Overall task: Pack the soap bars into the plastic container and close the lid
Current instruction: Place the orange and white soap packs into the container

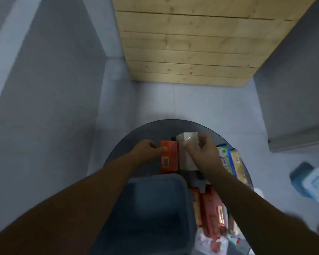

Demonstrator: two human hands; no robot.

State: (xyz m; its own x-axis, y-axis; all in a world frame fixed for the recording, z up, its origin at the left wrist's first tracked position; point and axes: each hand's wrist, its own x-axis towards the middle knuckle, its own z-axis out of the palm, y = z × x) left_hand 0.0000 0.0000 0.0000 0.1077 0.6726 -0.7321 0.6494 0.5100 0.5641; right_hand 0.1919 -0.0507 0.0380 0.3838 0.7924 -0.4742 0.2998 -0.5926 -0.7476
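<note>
Grey tiled floor [210, 103] is filling the background, with a pale wooden plank platform [191, 43] lying beyond it. A round dark grey table [118, 144] is carrying all the items listed.

- Open blue-grey rectangular plastic container [155, 178]: sitting on the table nearest the person, with no lid on it.
- Orange rectangular soap box [170, 162]: lying flat just beyond the container and showing a white barcode panel. Its other lettering is too blurred to read.
- Left hand [147, 151]: pinching the orange box at its left edge, with thumb and curled fingers closing on it.
- White wrapped soap bar [187, 142]: standing just right of the orange box, beyond the container.
- Right hand [203, 153]: curling its fingers round the white bar and gripping it.
- Green and blue soap packet [226, 157] and yellow soap packet [238, 162]: lying side by side beyond and to the right of the container. Their print is unreadable.
- Red and orange soap packets [212, 214]: lying in a cluster just right of the container, with labels blurred.
- Blue and white rectangular object [309, 183]: resting on the floor well to the right of the container. It is too blurred to identify.
</note>
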